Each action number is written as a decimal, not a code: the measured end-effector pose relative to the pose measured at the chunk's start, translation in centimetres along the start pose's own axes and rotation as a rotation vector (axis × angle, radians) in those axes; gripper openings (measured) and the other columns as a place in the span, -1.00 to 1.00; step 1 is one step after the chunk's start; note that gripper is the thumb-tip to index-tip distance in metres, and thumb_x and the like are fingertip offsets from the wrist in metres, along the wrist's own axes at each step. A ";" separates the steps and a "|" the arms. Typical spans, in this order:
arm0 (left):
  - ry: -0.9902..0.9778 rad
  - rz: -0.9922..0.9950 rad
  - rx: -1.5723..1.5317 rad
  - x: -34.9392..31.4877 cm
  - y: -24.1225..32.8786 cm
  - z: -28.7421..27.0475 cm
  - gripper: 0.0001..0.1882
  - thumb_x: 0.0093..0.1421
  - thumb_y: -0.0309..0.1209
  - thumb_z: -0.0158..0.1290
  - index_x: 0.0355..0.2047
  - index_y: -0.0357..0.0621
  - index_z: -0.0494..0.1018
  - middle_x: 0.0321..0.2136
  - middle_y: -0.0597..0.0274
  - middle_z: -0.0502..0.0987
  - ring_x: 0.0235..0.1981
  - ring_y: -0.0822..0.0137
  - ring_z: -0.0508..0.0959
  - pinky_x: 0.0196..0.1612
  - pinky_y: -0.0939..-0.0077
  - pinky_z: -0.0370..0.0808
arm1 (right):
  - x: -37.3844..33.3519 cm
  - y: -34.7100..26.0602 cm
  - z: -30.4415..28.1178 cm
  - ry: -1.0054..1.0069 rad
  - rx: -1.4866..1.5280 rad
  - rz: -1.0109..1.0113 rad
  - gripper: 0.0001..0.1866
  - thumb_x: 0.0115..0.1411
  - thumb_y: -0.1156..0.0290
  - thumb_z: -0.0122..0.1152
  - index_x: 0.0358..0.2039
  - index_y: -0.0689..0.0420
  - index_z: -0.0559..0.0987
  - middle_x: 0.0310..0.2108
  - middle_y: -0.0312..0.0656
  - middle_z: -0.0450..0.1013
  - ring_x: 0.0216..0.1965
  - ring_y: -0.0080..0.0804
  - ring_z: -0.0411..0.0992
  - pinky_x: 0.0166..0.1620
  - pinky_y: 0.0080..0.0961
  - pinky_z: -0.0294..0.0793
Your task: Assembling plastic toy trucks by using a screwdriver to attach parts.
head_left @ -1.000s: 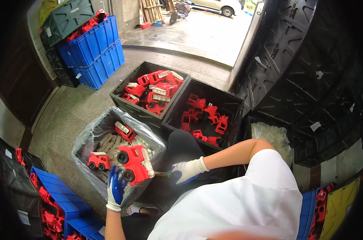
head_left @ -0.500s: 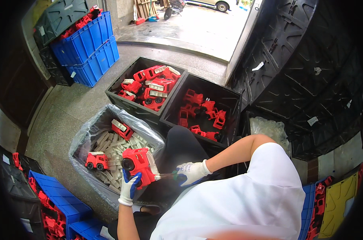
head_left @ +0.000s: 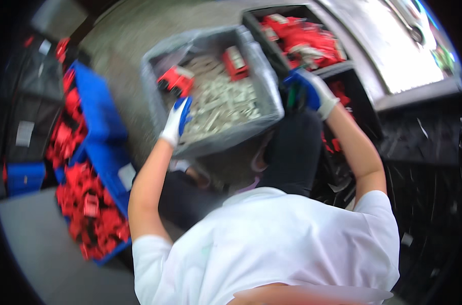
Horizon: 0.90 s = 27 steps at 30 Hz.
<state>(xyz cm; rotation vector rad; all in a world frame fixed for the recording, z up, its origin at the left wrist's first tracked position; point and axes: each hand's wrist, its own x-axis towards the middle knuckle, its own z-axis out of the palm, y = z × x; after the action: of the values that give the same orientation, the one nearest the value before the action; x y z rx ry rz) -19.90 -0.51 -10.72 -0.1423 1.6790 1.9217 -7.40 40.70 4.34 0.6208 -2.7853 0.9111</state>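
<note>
My left hand [head_left: 178, 119], in a white glove with blue fingertips, reaches over the near left part of a plastic-lined box [head_left: 154, 84]. Its fingers are stretched out and seem to hold nothing. Just beyond the fingertips a red toy truck [head_left: 177, 81] lies on many small whitish parts [head_left: 226, 99]. A second red toy truck [head_left: 235, 63] with a pale top sits at the box's far side. Gloved likewise, my right hand [head_left: 315, 91] is closed around a green-handled tool [head_left: 292, 96], blurred by motion, between the box and the black crates.
A black crate [head_left: 251, 23] of red toy trucks stands beyond the box. Another black crate [head_left: 360, 89] with red toys adjoins it. Blue bins [head_left: 96, 104] full of red parts are on the left. Dark crates [head_left: 419, 147] stand at the right.
The view has swung right and down. The toy truck that my left hand held is out of it. My right hand has moved forward toward the black crates.
</note>
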 end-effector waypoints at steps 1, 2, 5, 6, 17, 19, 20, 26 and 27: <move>0.124 -0.060 -0.003 2.3 0.1 0.8 -0.44 0.14 0.05 0.12 0.02 0.01 0.40 -0.26 0.41 0.38 -0.26 0.45 0.36 -0.09 0.46 0.35 | -1.7 6.8 1.2 0.212 0.787 0.543 -0.81 0.21 0.29 0.16 -0.24 0.09 0.52 -0.38 -0.23 0.49 -0.31 -0.36 0.48 -0.23 -0.39 0.49; 0.176 -0.125 -0.004 3.1 -0.2 -1.8 -0.46 0.11 0.09 0.12 -0.07 -0.01 0.46 -0.37 0.41 0.39 -0.34 0.48 0.36 -0.23 0.46 0.35 | 0.8 4.7 1.3 0.245 1.384 0.889 -0.76 0.29 0.16 0.08 -0.19 0.04 0.51 -0.32 -0.27 0.51 -0.28 -0.41 0.49 -0.20 -0.39 0.51; 0.370 -0.216 0.038 7.9 -0.2 -3.6 -0.48 0.12 0.06 0.11 -0.12 -0.10 0.50 -0.44 0.35 0.46 -0.48 0.44 0.40 -0.40 0.48 0.32 | 0.8 4.8 3.8 0.125 1.225 0.787 -0.69 0.31 0.14 0.03 -0.16 0.11 0.51 -0.28 -0.21 0.53 -0.20 -0.41 0.49 -0.09 -0.44 0.46; 0.240 -0.153 -0.181 10.2 -1.0 -4.6 -0.46 0.13 0.06 0.10 -0.08 -0.12 0.48 -0.35 0.31 0.51 -0.40 0.41 0.46 -0.32 0.49 0.37 | 1.3 4.3 5.6 0.105 1.200 0.725 -0.68 0.32 0.15 0.00 -0.17 0.13 0.53 -0.26 -0.21 0.53 -0.17 -0.41 0.48 -0.05 -0.45 0.42; 0.847 -0.123 0.250 24.0 -8.3 -3.4 -0.25 -0.11 -0.29 0.38 0.09 -0.30 0.37 0.00 0.16 0.50 -0.04 0.26 0.50 0.01 0.37 0.43 | 2.0 1.2 13.4 -0.152 1.235 0.669 -0.70 0.30 0.32 0.03 -0.12 0.26 0.56 -0.13 -0.19 0.48 -0.06 -0.42 0.43 0.06 -0.47 0.35; 0.809 -0.067 0.180 22.0 -6.6 -4.0 -0.31 -0.12 -0.33 0.39 0.04 -0.29 0.41 -0.07 0.17 0.53 -0.12 0.28 0.53 -0.06 0.39 0.45 | 2.8 0.3 12.9 -0.155 1.207 0.676 -0.70 0.29 0.32 0.04 -0.13 0.26 0.57 -0.14 -0.19 0.48 -0.05 -0.42 0.42 0.07 -0.48 0.34; 0.766 -0.006 0.110 20.9 -5.9 -4.9 -0.37 -0.13 -0.37 0.39 -0.02 -0.29 0.46 -0.15 0.17 0.57 -0.20 0.30 0.56 -0.12 0.41 0.48 | 3.3 -0.1 13.0 -0.153 1.175 0.681 -0.71 0.28 0.32 0.05 -0.15 0.27 0.58 -0.14 -0.19 0.49 -0.05 -0.42 0.42 0.07 -0.48 0.33; 0.224 0.010 -0.184 15.1 -3.9 -5.4 -0.62 0.02 -0.49 0.27 -0.11 -0.22 0.50 -0.27 0.23 0.59 -0.32 0.41 0.59 -0.22 0.54 0.52 | 2.9 0.0 13.9 -0.311 1.100 0.624 -0.66 0.30 0.26 0.06 -0.08 0.26 0.55 -0.11 -0.22 0.50 -0.05 -0.48 0.42 0.07 -0.54 0.33; 0.092 0.036 -0.293 13.8 -3.4 -4.6 -0.58 -0.01 -0.48 0.30 -0.10 -0.22 0.49 -0.26 0.22 0.59 -0.30 0.40 0.60 -0.22 0.54 0.53 | 2.6 0.2 14.1 -0.349 1.068 0.622 -0.66 0.29 0.26 0.07 -0.08 0.26 0.55 -0.13 -0.24 0.51 -0.07 -0.52 0.42 0.06 -0.57 0.34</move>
<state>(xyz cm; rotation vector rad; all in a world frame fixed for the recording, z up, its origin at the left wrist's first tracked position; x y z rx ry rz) -30.97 0.09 -20.71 -0.3194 1.4554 2.2101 -9.96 31.58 -6.42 -0.0694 -2.5704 2.6836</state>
